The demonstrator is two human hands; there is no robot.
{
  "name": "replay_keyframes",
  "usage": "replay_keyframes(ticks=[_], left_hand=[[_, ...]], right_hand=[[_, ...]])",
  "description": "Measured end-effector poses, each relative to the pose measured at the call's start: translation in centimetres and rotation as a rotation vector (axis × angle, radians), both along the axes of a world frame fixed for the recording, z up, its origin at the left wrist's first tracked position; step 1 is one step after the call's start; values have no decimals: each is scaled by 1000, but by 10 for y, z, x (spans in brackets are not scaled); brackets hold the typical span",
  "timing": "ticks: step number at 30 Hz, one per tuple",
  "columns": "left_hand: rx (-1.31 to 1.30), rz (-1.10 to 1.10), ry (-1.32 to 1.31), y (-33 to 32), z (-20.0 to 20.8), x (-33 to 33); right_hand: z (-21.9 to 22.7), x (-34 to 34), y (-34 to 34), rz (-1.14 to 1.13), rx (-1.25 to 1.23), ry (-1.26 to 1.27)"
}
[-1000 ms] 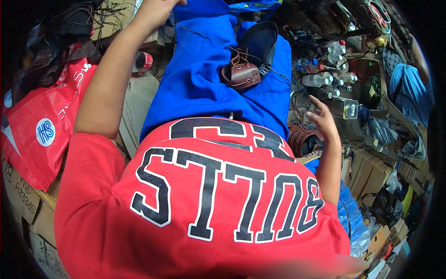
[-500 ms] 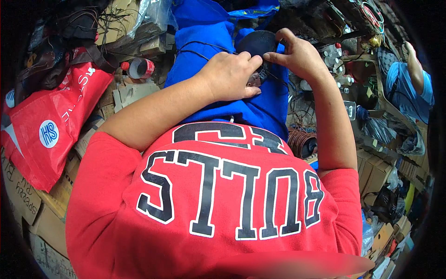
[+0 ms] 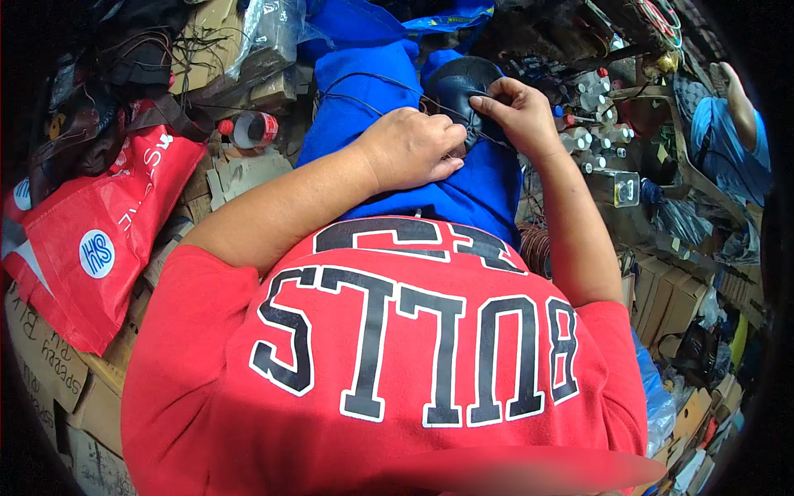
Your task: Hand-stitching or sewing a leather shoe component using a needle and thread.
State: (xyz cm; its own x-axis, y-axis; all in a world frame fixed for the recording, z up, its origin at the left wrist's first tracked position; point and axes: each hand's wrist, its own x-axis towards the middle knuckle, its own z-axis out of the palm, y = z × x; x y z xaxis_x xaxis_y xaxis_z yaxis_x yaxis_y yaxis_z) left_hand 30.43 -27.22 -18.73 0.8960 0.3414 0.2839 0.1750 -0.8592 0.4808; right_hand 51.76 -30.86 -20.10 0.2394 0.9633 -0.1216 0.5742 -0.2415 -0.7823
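Observation:
A black shoe [image 3: 460,83] rests on my lap over the blue trousers [image 3: 356,91], its rounded toe pointing away from me. My left hand [image 3: 413,147] is closed round the shoe's near end, the fingers curled over it and hiding that part. On the shoe's right side, my right hand [image 3: 519,116] is closed in a pinch, thumb tip against the dark upper. Whatever lies between its fingertips is too small to make out. A thin dark cord [image 3: 364,76] loops across the trousers and runs to the shoe.
Left of me lie a red bag [image 3: 116,231], a plastic bottle [image 3: 252,129] and cardboard [image 3: 50,355]. Several small bottles [image 3: 597,136] stand on the right, beyond a coil of brown cord [image 3: 536,248]. Farther right, another person's blue clothing [image 3: 728,149] shows.
My right hand has lowered slightly and its fingers have drawn closer together. More of the shoe's upper now shows between my hands. My left hand has moved slightly downward, still at the near end.

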Motion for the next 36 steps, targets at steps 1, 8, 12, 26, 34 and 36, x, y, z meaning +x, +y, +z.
replay_keyframes(ticks=[1,8,12,26,34,36], left_hand=[[10,-19,51,3,3,-3],[-269,240,-110,53,21,10],[-256,90,-111,58,12,24],[-357,56,-66,43,-22,65],[-264,224,-164,46,-11,53],[-263,270,-163,46,-3,40]], right_hand=[[1,-1,-3,7,-3,-29],[35,9,-29,-70,124,278],[40,9,-41,145,-16,158],[43,-15,-34,323,-218,81],[76,6,-89,75,-145,242],[67,7,-86,-31,-20,396]])
